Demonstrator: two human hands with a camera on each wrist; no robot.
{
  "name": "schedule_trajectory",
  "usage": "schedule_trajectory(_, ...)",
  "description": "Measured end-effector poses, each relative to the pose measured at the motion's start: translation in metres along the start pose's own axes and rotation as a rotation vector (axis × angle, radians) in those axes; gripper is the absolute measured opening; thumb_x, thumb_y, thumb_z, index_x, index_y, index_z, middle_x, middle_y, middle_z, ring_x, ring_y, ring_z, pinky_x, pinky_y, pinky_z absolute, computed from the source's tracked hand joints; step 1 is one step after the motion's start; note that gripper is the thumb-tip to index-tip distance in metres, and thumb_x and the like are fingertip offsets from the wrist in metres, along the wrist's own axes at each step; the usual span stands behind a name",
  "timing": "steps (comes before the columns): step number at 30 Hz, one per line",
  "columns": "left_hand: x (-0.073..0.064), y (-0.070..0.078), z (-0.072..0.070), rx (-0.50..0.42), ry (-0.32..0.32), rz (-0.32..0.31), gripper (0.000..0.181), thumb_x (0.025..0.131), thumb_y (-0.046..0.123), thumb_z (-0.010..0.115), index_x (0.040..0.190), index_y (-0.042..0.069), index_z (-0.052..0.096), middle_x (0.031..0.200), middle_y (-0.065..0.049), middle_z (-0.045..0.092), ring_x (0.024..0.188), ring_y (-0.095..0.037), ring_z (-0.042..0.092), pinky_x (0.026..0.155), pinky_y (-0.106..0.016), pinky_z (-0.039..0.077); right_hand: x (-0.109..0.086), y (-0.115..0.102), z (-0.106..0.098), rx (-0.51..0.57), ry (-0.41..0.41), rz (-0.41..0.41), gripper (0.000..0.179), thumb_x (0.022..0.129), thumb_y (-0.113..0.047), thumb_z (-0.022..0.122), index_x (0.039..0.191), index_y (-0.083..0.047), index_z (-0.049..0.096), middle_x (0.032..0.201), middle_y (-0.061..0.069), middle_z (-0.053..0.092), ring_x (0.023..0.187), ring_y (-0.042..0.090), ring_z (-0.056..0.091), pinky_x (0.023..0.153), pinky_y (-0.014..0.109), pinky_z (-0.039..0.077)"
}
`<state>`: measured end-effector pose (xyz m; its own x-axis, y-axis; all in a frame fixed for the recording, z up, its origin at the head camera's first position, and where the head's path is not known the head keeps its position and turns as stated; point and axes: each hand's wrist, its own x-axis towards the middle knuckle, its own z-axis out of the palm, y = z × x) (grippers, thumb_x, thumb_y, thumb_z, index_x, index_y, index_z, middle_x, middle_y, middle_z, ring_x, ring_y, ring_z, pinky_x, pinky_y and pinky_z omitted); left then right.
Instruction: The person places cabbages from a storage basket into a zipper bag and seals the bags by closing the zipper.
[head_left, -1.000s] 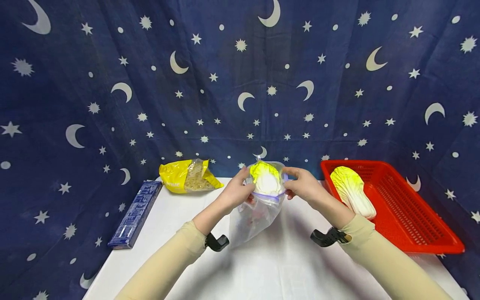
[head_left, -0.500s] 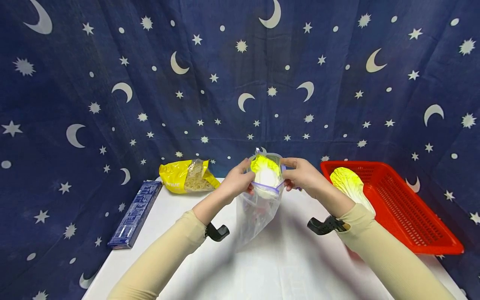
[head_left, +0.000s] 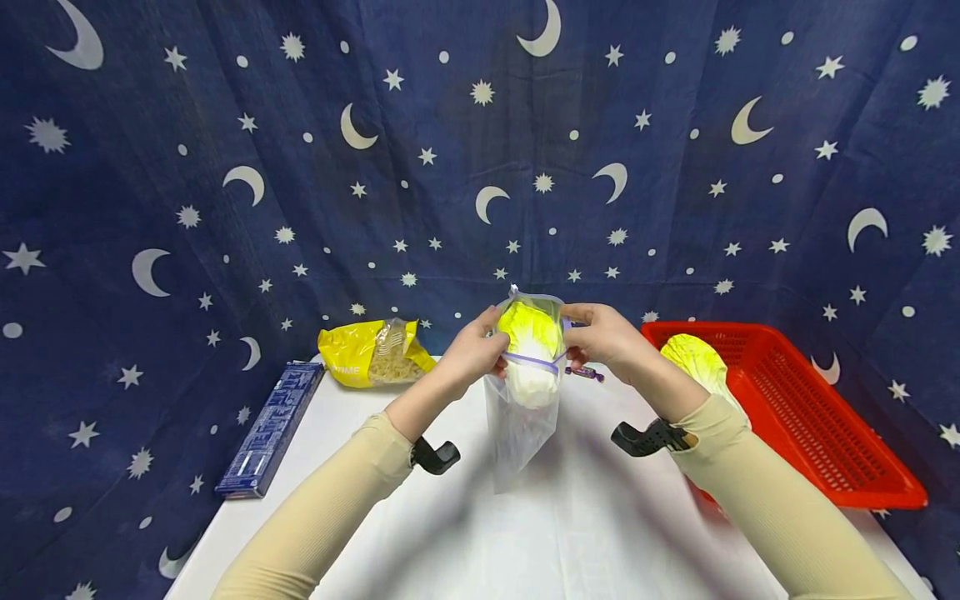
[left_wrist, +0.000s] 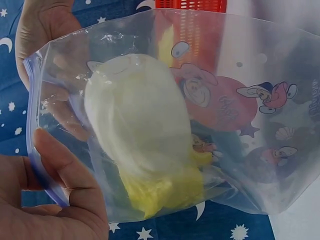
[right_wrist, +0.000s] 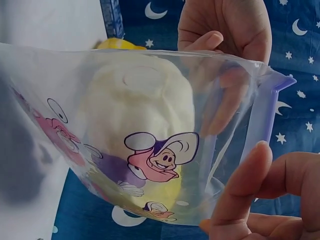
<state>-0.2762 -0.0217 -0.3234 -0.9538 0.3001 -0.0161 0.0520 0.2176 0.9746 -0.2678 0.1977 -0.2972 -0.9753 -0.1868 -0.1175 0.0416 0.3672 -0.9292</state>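
Note:
A clear zip bag (head_left: pixel 516 442) with a purple seal strip and cartoon prints hangs over the middle of the table. Inside it sits a yellow-and-white napa cabbage piece (head_left: pixel 531 333), its pale base low and its leafy end near the mouth in the head view. My left hand (head_left: pixel 472 352) pinches the bag's left rim between thumb and fingers. On the opposite rim, my right hand (head_left: pixel 609 340) does the same, thumb against the seal strip in the right wrist view. Between them the bag's mouth is spread apart, and the cabbage (left_wrist: pixel 142 115) shows through the plastic.
At the right stands a red basket (head_left: pixel 817 433) with another napa cabbage piece (head_left: pixel 697 362) at its left side. A small purple-wrapped sweet (head_left: pixel 587 374) lies behind my right hand. A yellow food bag (head_left: pixel 356 354) and a long blue box (head_left: pixel 272 429) lie at the left.
Both hands have lifted the bag's rim slightly and the bag hangs more upright. The cabbage's base has slipped lower below the front seal strip. The purple-wrapped sweet has come into fuller sight.

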Motion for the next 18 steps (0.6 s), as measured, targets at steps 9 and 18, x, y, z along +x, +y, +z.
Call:
schedule_trajectory(9, 0.0, 0.002, 0.0, -0.01, 0.014, 0.001, 0.074, 0.093, 0.008, 0.049, 0.163, 0.007, 0.024, 0.168, -0.003, 0.024, 0.066, -0.017, 0.052, 0.059, -0.021, 0.054, 0.001, 0.001, -0.003, 0.006, 0.0, 0.014, 0.072, 0.092, -0.001, 0.058, 0.157, 0.006, 0.03, 0.141, 0.028, 0.049, 0.073, 0.026, 0.058, 0.064, 0.023, 0.057)
schedule_trajectory(18, -0.003, 0.012, -0.003, 0.028, 0.01, 0.045, 0.074, 0.094, 0.009, 0.048, 0.164, 0.008, 0.022, 0.168, -0.006, 0.024, 0.066, -0.017, 0.054, 0.061, -0.024, 0.055, 0.002, -0.005, -0.002, -0.007, 0.006, -0.007, 0.074, 0.091, -0.003, 0.058, 0.158, 0.006, 0.027, 0.143, 0.028, 0.047, 0.066, 0.02, 0.057, 0.064, 0.024, 0.058)
